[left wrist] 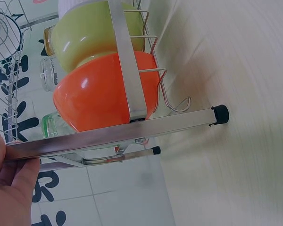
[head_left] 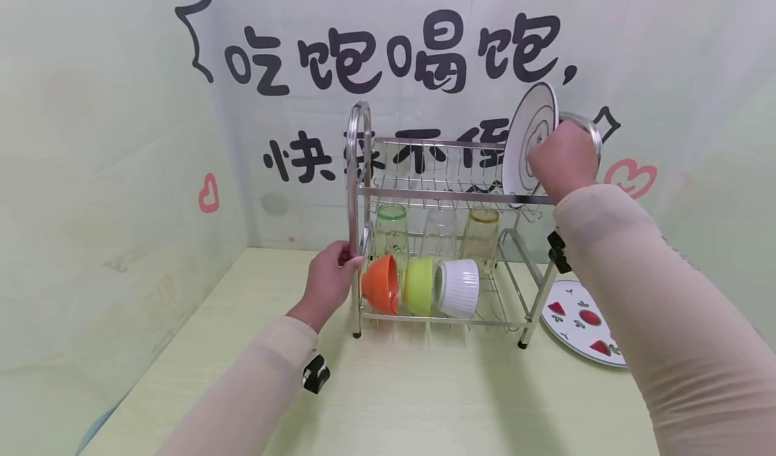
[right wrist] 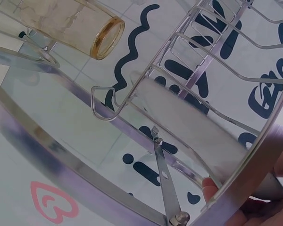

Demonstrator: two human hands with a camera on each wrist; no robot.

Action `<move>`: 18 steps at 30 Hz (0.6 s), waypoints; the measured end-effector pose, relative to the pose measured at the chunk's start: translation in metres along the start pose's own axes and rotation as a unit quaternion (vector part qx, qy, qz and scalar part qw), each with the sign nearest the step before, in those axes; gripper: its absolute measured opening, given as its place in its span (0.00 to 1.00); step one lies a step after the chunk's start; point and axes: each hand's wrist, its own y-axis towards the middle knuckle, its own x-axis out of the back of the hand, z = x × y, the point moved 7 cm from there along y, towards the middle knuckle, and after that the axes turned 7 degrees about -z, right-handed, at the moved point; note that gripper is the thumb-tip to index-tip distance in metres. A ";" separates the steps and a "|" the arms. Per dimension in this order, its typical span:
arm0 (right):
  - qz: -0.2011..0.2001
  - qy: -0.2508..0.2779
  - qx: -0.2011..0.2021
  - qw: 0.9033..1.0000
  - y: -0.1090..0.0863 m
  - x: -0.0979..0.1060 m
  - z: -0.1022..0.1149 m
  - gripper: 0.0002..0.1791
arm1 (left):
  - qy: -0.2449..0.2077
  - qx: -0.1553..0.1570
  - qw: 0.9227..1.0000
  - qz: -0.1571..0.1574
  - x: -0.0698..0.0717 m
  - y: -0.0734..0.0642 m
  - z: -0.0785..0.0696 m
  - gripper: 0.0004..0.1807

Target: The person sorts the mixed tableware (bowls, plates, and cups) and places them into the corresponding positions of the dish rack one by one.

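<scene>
A two-tier metal dish rack (head_left: 451, 191) stands on the table. My left hand (head_left: 330, 277) grips its left front upright, thumb and fingers on either side of the post. At the upper tier's right end, my right hand (head_left: 566, 156) holds a white plate (head_left: 521, 153) with dark line rings. That plate stands on edge among the wires; the right wrist view shows its underside (right wrist: 193, 127) edge-on, with fingers at its rim. Along the lower tier's front lie an orange bowl (head_left: 378, 284), a yellow-green bowl (head_left: 418, 287) and a white ribbed bowl (head_left: 459, 287), all tipped sideways.
Behind the bowls stand a green-rimmed glass (head_left: 391, 230), a clear glass (head_left: 438, 230) and an amber glass (head_left: 483, 230), upside down. A plate with strawberry and watermelon prints (head_left: 572, 314) lies on the table right of the rack. A lettered backdrop (head_left: 291, 112) hangs behind.
</scene>
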 end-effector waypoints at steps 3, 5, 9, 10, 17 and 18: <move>0.001 0.003 0.000 1.000 0.000 0.000 -0.001 0.26 | 0.001 0.000 1.000 0.002 -0.001 0.000 0.000 0.14; 0.002 0.005 -0.002 1.000 0.000 0.000 -0.001 0.27 | 0.001 0.000 1.000 0.002 -0.001 0.000 0.000 0.14; 0.009 0.010 -0.018 1.000 -0.001 0.000 -0.002 0.26 | -0.001 0.001 1.000 0.002 0.000 -0.001 -0.001 0.14; 0.011 0.011 -0.023 1.000 -0.002 0.000 -0.003 0.26 | -0.002 0.002 1.000 0.002 0.000 -0.001 -0.001 0.14; 0.015 0.021 -0.032 0.999 -0.006 0.000 -0.004 0.29 | -0.006 0.002 1.000 -0.003 0.000 -0.002 -0.002 0.13; 0.014 0.022 -0.031 0.999 -0.006 0.000 -0.004 0.29 | -0.007 0.002 1.000 -0.003 0.000 -0.002 -0.002 0.13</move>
